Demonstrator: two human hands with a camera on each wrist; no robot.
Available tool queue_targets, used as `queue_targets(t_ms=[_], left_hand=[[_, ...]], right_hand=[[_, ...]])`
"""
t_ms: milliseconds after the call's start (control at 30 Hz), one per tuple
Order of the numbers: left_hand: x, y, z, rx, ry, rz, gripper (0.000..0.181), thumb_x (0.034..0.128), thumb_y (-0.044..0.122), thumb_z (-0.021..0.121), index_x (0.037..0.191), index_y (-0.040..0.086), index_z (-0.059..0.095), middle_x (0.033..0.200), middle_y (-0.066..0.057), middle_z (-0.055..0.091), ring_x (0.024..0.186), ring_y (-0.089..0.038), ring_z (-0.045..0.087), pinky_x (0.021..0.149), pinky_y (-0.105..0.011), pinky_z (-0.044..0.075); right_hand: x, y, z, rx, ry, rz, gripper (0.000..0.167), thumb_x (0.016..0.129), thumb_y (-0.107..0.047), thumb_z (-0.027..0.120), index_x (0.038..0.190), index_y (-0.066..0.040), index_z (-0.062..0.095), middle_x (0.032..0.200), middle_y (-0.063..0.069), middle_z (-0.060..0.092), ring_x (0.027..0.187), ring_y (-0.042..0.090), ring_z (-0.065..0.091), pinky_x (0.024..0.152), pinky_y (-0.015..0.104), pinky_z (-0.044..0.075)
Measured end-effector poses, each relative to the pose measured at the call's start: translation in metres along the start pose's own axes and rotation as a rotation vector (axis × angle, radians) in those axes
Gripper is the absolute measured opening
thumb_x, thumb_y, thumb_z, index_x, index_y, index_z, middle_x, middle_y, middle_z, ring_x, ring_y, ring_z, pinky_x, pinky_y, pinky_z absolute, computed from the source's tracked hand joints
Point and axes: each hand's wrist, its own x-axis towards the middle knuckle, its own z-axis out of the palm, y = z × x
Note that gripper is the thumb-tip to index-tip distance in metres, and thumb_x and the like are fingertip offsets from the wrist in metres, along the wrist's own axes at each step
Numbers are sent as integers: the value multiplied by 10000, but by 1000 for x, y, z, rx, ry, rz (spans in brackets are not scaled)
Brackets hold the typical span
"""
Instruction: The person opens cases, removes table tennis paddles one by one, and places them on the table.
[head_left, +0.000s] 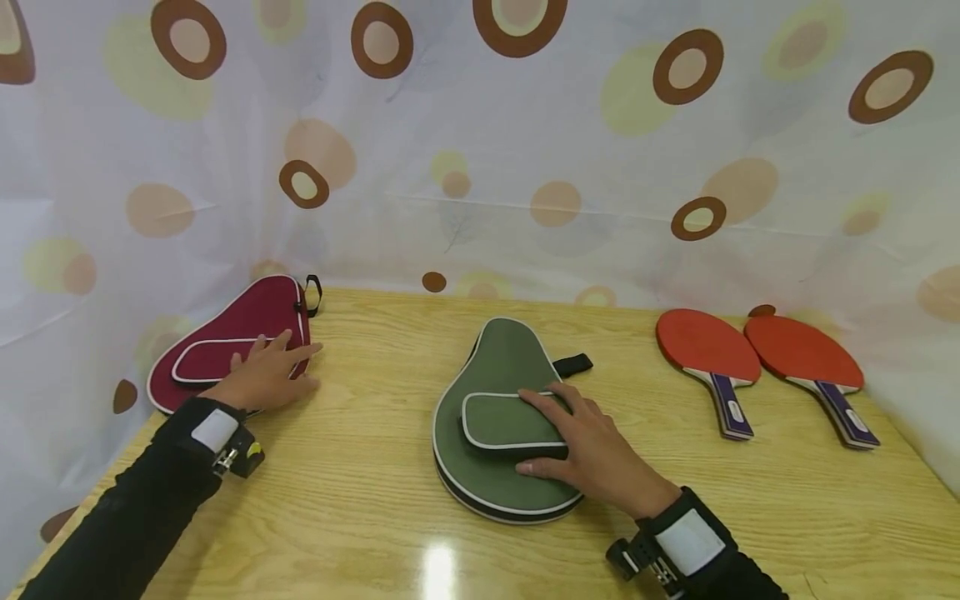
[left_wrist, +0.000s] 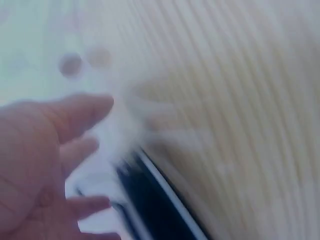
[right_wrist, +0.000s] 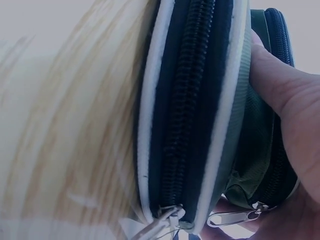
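Observation:
A dark red table tennis bat case (head_left: 270, 304) with white piping lies at the table's left side. Over its pocket and right edge my left hand (head_left: 262, 375) is spread, fingers apart; contact cannot be told. The left wrist view is blurred, showing that hand (left_wrist: 30, 165) beside the case's dark edge (left_wrist: 160, 200). Nearer the middle lies a green bat case (head_left: 513, 350), its raised pocket (head_left: 502, 421) facing up. My right hand (head_left: 600, 450) holds this pocket, thumb at the near edge and fingers at the far one. Zips (right_wrist: 182, 110) show along the case's side.
Two red table tennis bats (head_left: 708, 346) (head_left: 806, 354) lie side by side at the right, purple handles towards me. A black strap (head_left: 572, 365) sticks out from the green case. Patterned cloth (head_left: 480, 150) hangs behind the wooden table (head_left: 360, 483).

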Motion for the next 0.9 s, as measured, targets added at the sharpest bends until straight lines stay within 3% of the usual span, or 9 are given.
queue_targets(t_ms=[67,167,300,400,467,533,633,767,900], left_hand=[[-6,20,0,5,41,29,633,963,292,641,1504,32,440,1532,-414,244,1384,-680,159,1012,-835,156],[-19,61,2,0,81,102,611,980,271,640,1488,-10,451,1507,-391,330,1387,-612,279,1069,-738,257],[-40,118,12,-55,55,245,537,987,295,655,1377,-62,562,1416,-328,491,1297,-484,494,1052,-586,419],[-55,154,25,-97,36,372,394,930,312,737,1131,-26,716,1160,-189,640,1014,-284,647,860,-401,555],[-61,172,34,-82,51,486,290,876,293,799,962,23,739,967,-65,629,827,-147,604,711,-283,537],[-64,187,42,-44,54,575,247,829,283,842,870,75,713,868,8,572,747,-81,530,642,-221,482],[-63,202,50,74,70,666,265,796,289,865,852,119,670,821,54,532,742,-67,505,653,-206,460],[-60,216,56,174,52,686,270,773,277,874,829,156,639,781,82,516,742,-59,525,649,-197,452],[-59,222,58,197,48,703,236,763,250,872,767,176,648,765,86,533,735,-47,555,641,-162,454]], right_hand=[[1,-1,0,-7,-5,4,814,819,-445,823,1515,-232,460,1426,157,443,1206,404,491,903,616,455],[2,-1,-1,-21,-9,13,811,814,-447,827,1509,-237,465,1398,155,460,1192,399,502,892,613,460],[3,-2,-2,-37,-7,10,817,804,-433,839,1500,-206,476,1371,162,484,1174,397,516,896,608,465],[5,-2,-2,-44,-6,2,820,801,-428,843,1497,-190,480,1359,160,494,1163,393,522,895,602,469],[5,-1,-2,-47,-10,0,819,804,-435,839,1499,-197,477,1359,156,493,1162,389,522,893,601,469],[6,-1,-2,-50,-10,-2,817,806,-437,836,1500,-201,476,1361,157,493,1162,389,523,893,602,469],[7,-1,-1,-57,-7,-3,815,803,-426,842,1498,-204,478,1357,156,497,1156,383,528,889,598,470],[6,0,0,-70,6,-14,815,796,-395,855,1493,-190,485,1337,150,507,1135,369,541,877,584,476],[6,0,1,-82,24,-29,810,791,-363,864,1486,-177,491,1312,146,515,1114,363,551,865,577,479]])
